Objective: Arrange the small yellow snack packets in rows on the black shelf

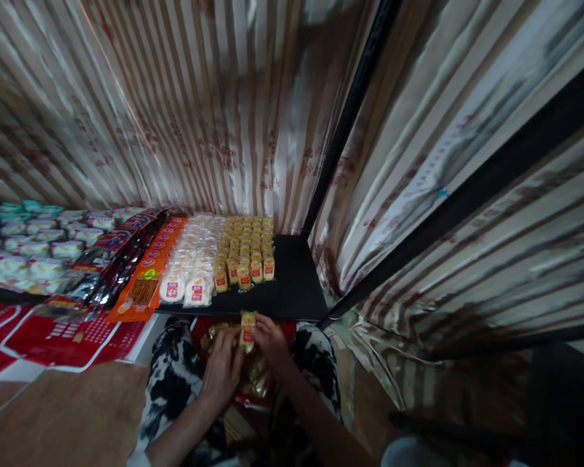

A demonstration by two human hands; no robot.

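Note:
Between my hands, above my lap, is a small yellow snack packet [248, 322] with a red label, standing upright. My right hand [271, 340] pinches it from the right side. My left hand [224, 363] closes on its left side with bent fingers; the thumb is partly hidden. Beneath them, a red bag [287, 329] between my knees holds several more gold-wrapped packets [257, 379]. On the black shelf [294, 275] just ahead, matching yellow packets [246, 250] stand in tight rows.
Left of the rows lie white round packaged snacks [197, 259], an orange bag [143, 292], dark shiny packs [119, 266] and white-and-green packets [43, 240]. Red printed sheets [73, 340] hang below the shelf edge. Black frame bars [340, 130] and striped curtain [224, 110] enclose the back and right.

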